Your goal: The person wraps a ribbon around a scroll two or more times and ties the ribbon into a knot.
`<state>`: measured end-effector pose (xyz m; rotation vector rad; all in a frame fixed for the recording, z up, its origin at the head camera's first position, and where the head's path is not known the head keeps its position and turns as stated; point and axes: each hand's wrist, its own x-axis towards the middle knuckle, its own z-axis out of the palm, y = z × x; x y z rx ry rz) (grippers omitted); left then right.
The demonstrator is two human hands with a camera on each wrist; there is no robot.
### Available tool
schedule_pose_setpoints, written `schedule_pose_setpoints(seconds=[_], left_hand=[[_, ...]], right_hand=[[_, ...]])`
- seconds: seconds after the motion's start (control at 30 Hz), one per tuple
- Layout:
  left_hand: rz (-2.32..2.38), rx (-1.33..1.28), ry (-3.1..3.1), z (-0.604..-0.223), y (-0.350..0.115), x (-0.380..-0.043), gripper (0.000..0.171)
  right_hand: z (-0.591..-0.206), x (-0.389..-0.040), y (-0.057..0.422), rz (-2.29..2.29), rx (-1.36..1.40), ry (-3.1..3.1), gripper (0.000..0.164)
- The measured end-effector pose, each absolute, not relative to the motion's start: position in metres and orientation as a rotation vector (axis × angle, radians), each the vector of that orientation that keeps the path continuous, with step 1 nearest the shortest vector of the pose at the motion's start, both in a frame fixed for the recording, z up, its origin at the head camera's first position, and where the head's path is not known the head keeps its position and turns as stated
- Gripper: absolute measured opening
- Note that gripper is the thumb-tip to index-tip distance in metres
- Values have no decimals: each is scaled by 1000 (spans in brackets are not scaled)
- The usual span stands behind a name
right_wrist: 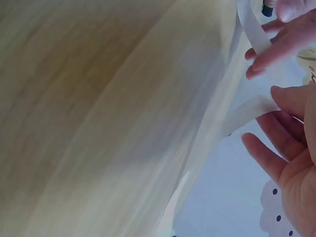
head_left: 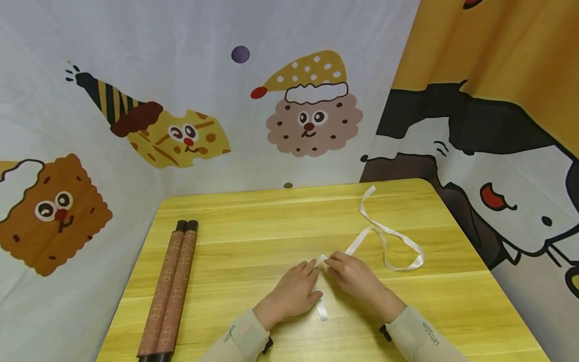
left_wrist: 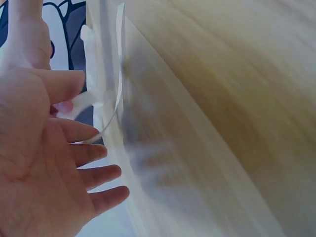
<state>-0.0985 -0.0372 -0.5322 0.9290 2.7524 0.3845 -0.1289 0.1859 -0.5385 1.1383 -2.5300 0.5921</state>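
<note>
A thin white satin ribbon [head_left: 403, 239] lies across the wooden table, its far part looped toward the back right. My right hand [head_left: 357, 279] pinches it between thumb and forefinger; the right wrist view shows the ribbon [right_wrist: 249, 115] entering that pinch. My left hand [head_left: 295, 292] is just to the left, and the ribbon's short tail runs down beside its thumb. In the left wrist view the left hand [left_wrist: 54, 163] has its fingers extended and spread, thumb apart, with the ribbon [left_wrist: 119, 59] passing at its index fingertip.
Two brown patterned rolls [head_left: 168, 291] with black ends lie side by side at the table's left. A white cartoon-print curtain [head_left: 203, 30] hangs behind the table [head_left: 253, 221]; an orange section [head_left: 520, 45] covers the right side.
</note>
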Motion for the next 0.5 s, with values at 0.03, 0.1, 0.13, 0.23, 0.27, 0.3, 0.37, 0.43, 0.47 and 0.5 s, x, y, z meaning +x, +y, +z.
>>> schedule_pose_setpoints(seconds=[0.03, 0.1, 0.13, 0.23, 0.27, 0.3, 0.37, 0.43, 0.47, 0.5], left_hand=[[370, 915, 2751, -533, -38, -99, 61], [344, 889, 2752, -534, -40, -99, 62], [338, 878, 2753, -535, -41, -98, 62], [301, 879, 2781, -536, -47, -98, 60], [283, 890, 2798, -535, -50, -98, 58], [263, 912, 2817, -535, -53, -98, 55], [232, 974, 2859, -535, -60, -98, 48], [202, 1049, 2906, -535, -67, -99, 40], [185, 1082, 2923, -535, -71, -100, 37], [169, 1108, 2943, -535, -75, -100, 33]], right_hand=[[-539, -129, 186, 595, 1142, -2523, 30], [-539, -129, 186, 583, 1134, -2523, 32], [-539, -129, 186, 578, 1123, -2533, 34], [-542, -129, 189, 549, 1079, -2578, 40], [-543, -129, 190, 528, 1066, -2597, 40], [-545, -130, 191, 511, 1056, -2613, 39], [-550, -131, 194, 473, 1047, -2654, 34], [-553, -132, 198, 444, 1061, -2682, 28], [-554, -133, 200, 429, 1065, -2692, 27], [-555, -133, 202, 421, 1071, -2697, 25]])
